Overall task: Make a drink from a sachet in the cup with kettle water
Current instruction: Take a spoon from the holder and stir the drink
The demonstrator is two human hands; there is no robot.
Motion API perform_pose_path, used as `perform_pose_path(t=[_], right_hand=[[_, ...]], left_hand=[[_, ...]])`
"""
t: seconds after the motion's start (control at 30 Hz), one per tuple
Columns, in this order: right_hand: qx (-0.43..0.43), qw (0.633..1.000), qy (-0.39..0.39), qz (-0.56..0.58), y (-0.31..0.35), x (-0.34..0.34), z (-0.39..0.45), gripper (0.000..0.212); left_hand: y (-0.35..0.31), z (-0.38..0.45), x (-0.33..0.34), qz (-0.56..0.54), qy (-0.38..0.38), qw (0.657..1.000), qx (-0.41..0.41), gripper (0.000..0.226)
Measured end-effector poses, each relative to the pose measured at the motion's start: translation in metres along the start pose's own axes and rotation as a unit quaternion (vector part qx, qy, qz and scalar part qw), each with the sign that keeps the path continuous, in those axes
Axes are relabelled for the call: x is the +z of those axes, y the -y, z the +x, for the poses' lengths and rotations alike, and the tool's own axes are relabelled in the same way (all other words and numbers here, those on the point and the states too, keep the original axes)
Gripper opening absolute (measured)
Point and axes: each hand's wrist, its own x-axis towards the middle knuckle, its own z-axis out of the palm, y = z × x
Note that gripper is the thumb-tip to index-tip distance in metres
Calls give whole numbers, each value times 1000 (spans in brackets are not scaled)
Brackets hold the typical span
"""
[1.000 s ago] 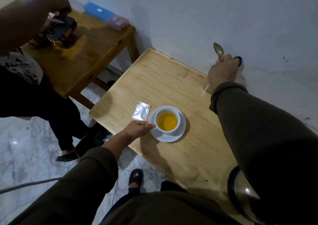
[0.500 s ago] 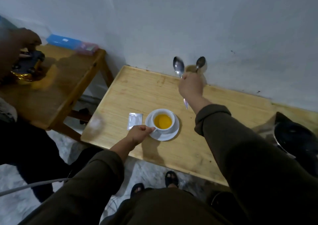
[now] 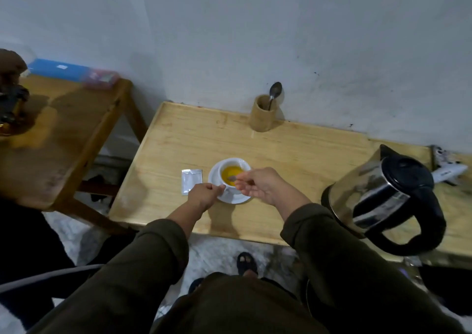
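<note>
A white cup full of orange-yellow liquid stands on a white saucer near the front of the light wooden table. My left hand pinches the cup's handle at its left side. My right hand grips a small metal spoon whose bowl dips into the liquid. A silver sachet lies flat just left of the saucer. The steel kettle with black lid and handle stands at the right.
A bamboo holder with one spoon stands against the wall behind the cup. To the left is a darker wooden table with a blue box; another person's hand works there. My feet show below.
My right hand carried the spoon from the holder by the wall down to the cup and put its bowl into the liquid. My left hand stayed at the cup. The view swung right, revealing the kettle.
</note>
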Motion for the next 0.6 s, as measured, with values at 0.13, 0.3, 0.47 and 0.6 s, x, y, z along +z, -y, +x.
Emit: perform_pose_path(t=[0.13, 0.3, 0.47, 0.6], right_hand=[[-34, 999, -14, 19, -12, -7, 5, 17], [-149, 971, -142, -124, -18, -5, 11, 21], [-275, 900, -213, -261, -20, -2, 11, 24], [-330, 866, -191, -324, -18, 0, 17, 20]], left_hand=[[-1, -1, 0, 1, 4, 1000, -3, 30], [-1, -1, -1, -13, 10, 1000, -12, 29], [-2, -2, -2, -16, 11, 1000, -18, 30], [-3, -4, -2, -8, 11, 1000, -17, 31]])
